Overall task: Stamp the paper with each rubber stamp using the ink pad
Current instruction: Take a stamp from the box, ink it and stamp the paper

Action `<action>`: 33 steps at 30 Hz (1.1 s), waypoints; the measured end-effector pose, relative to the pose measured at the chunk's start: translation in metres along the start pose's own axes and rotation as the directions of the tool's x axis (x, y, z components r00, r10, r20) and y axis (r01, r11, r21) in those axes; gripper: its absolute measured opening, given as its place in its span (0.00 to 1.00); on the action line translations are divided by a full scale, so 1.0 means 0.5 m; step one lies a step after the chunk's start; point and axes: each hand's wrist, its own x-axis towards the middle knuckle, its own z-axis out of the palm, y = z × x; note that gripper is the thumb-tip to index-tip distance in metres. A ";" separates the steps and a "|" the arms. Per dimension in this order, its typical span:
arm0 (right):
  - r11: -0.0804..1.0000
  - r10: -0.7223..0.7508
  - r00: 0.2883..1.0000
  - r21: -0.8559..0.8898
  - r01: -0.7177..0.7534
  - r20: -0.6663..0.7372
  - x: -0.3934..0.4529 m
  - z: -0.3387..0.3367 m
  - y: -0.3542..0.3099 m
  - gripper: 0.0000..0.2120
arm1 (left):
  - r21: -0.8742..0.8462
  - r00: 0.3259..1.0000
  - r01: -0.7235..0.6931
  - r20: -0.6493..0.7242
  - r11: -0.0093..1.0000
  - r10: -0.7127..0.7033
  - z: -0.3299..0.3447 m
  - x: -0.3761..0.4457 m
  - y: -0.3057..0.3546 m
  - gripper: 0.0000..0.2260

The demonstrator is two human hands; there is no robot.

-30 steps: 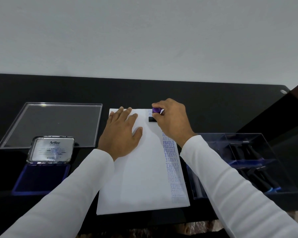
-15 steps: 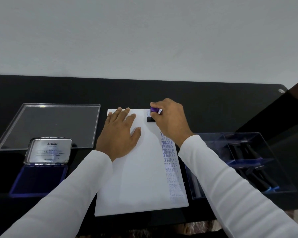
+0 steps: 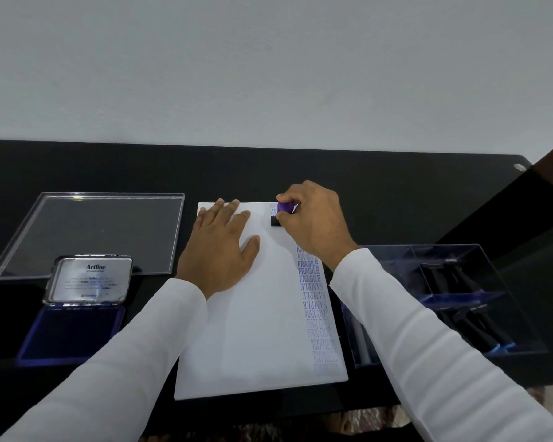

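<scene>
A white sheet of paper (image 3: 259,330) lies in the middle of the black table. A column of blue stamped words runs down its right edge. My right hand (image 3: 316,221) grips a rubber stamp (image 3: 280,215) with a purple handle and black base, and the base rests on the paper's far right corner. My left hand (image 3: 219,247) lies flat, fingers spread, on the paper's far left part. The blue ink pad (image 3: 71,333) sits open at the near left, its silver lid (image 3: 90,280) standing up behind it.
A clear plastic lid (image 3: 93,232) lies flat at the far left. A clear blue-tinted box (image 3: 454,301) holding several black-handled stamps stands to the right of the paper. The table's front edge runs just below the paper.
My right hand has shifted the stamp a little toward me on the paper's far right corner, uncovering stamped print beyond it. My left hand stays flat on the sheet.
</scene>
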 end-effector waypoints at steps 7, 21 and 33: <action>1.000 0.018 1.000 -0.013 -0.018 0.008 0.000 -0.002 -0.005 0.17 | 0.010 1.000 0.000 -0.009 1.000 0.000 0.004 0.000 -0.003 0.31; 1.000 -0.004 1.000 -0.010 0.004 -0.011 -0.001 0.004 0.002 0.14 | -0.009 1.000 0.002 -0.014 1.000 -0.003 0.001 -0.001 0.000 0.34; 0.999 0.037 0.999 0.012 -0.037 0.017 -0.001 -0.004 -0.008 0.18 | -0.011 0.999 -0.003 -0.037 1.000 0.003 0.002 -0.001 -0.001 0.28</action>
